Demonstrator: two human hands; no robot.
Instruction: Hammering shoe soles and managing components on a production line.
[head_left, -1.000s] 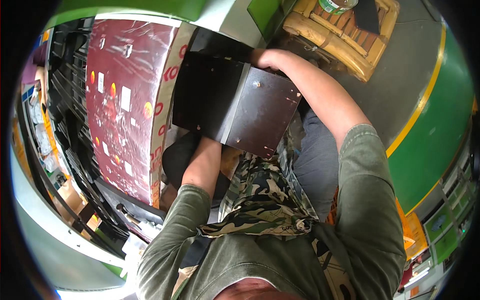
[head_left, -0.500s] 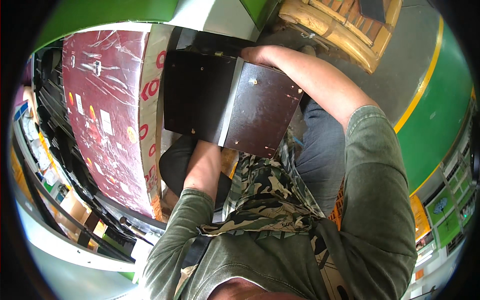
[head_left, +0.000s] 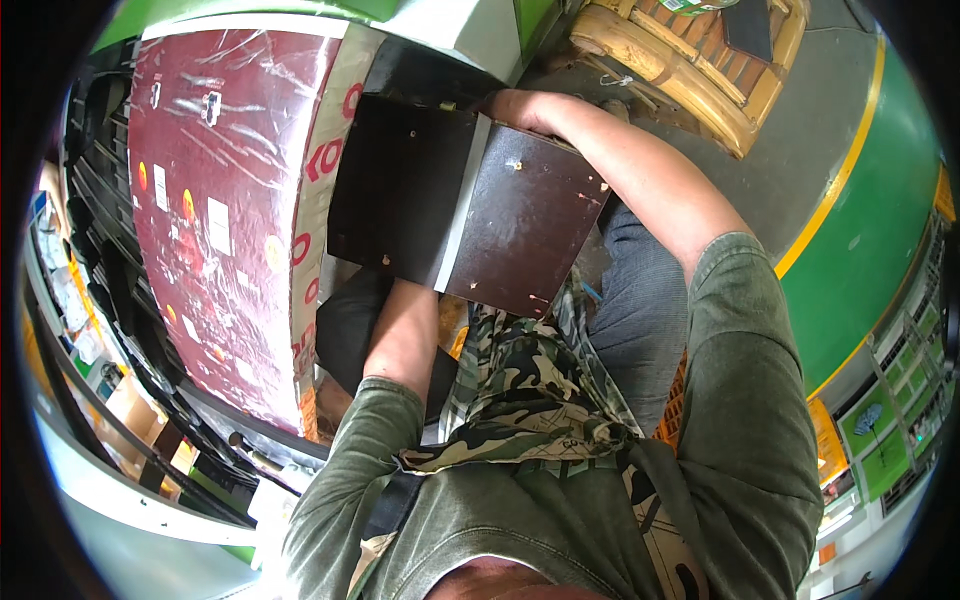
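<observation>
A dark brown board piece (head_left: 540, 210), box-like in shape, lies tilted over my lap. A pale metal-coloured strip (head_left: 462, 200) runs across its middle, and small holes and light specks mark its faces. My right hand (head_left: 515, 108) is at its far edge, with the fingers out of sight behind that edge. My left forearm (head_left: 402, 335) passes under the near edge, and the board hides the left hand completely. Behind the far edge stands another dark panel (head_left: 420, 75).
To the left stands a tall film-wrapped reddish stack (head_left: 230, 230) with printed tape along its edge. A bamboo chair (head_left: 690, 70) at the far right bears a dark flat object (head_left: 748, 30). A yellow line (head_left: 835, 185) borders green flooring. An orange crate (head_left: 672, 405) shows beside my leg.
The view has shifted slightly, bringing a green package on the chair into sight. The board and both arms stay in nearly the same pose.
</observation>
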